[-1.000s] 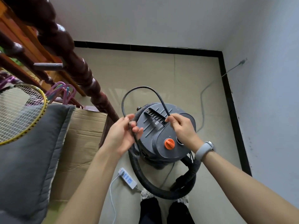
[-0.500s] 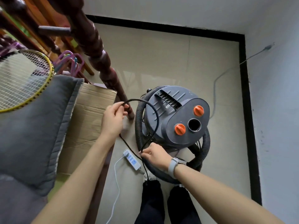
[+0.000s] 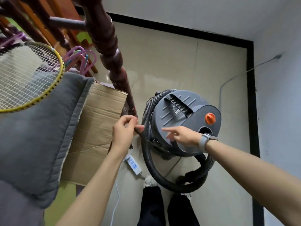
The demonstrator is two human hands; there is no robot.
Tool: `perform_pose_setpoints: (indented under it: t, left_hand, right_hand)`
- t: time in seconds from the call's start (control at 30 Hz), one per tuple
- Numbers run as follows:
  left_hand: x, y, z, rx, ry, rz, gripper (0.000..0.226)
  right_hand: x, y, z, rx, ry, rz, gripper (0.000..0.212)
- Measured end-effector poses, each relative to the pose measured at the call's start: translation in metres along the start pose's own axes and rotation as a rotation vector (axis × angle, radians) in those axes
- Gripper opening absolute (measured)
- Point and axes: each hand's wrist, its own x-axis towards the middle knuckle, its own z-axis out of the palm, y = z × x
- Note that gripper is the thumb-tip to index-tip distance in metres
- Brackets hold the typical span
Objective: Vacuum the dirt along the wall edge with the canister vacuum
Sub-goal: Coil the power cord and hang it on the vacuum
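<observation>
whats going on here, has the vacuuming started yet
Not yet. A person stands over the grey canister vacuum with its black ribbed hose coiled round it. The left hand pinches the thin black power cord, unwinding it; the right hand reaches across the lid, fingers loose. A white power strip lies on the floor.
</observation>
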Motion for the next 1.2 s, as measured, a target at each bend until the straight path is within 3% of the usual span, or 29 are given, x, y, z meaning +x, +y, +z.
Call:
perform_pose_setpoints:
  t: [0.07,0.13,0.2,0.27,0.37,0.4,0.57,0.77,1.0,1.13,1.2]
  left_hand:
    - [-0.002,-0.003,0.005,-0.03,-0.121,0.042,0.021]
    - [-0.002,-0.004,0.003,0.096,-0.246,0.123,0.029]
    - [0.0,-0.002,-0.002,0.184,-0.301,0.18,0.03]
    - [0.003,0.001,-0.009,0.192,-0.302,0.214,0.032]
    - [0.006,0.0,-0.018,0.193,-0.245,0.237,0.035]
    - [0.007,-0.002,-0.017,0.226,-0.204,0.244,0.034]
    - [0.028,-0.013,-0.005,0.459,0.133,0.255,0.02]
    - [0.065,-0.006,0.021,0.372,0.232,0.141,0.017]
    - [0.114,0.003,0.052,0.457,0.255,0.01,0.02]
    - [0.127,0.001,0.064,0.493,0.308,-0.032,0.022]
    - [0.126,0.001,0.072,0.637,0.292,-0.056,0.023]
  right_hand:
    - [0.011,-0.014,-0.011,0.051,0.153,-0.075,0.061]
    - [0.023,-0.031,-0.024,0.071,0.25,-0.174,0.077]
    - [0.036,-0.046,-0.033,-0.05,0.227,-0.24,0.084]
    - [0.048,-0.058,-0.036,-0.176,0.141,-0.28,0.068]
    - [0.053,-0.068,-0.039,-0.276,0.145,-0.377,0.018]
    - [0.052,-0.068,-0.045,-0.32,0.195,-0.376,0.012]
    - [0.045,-0.068,-0.095,-0.488,0.546,-0.373,0.021]
    - [0.025,-0.067,-0.161,-0.49,0.972,-0.387,0.026]
    - [-0.02,-0.026,-0.182,-0.762,1.02,-0.502,0.011]
    - [-0.043,0.018,-0.199,-0.789,1.145,-0.349,0.006]
    - [-0.049,0.036,-0.199,-0.723,1.177,-0.288,0.007]
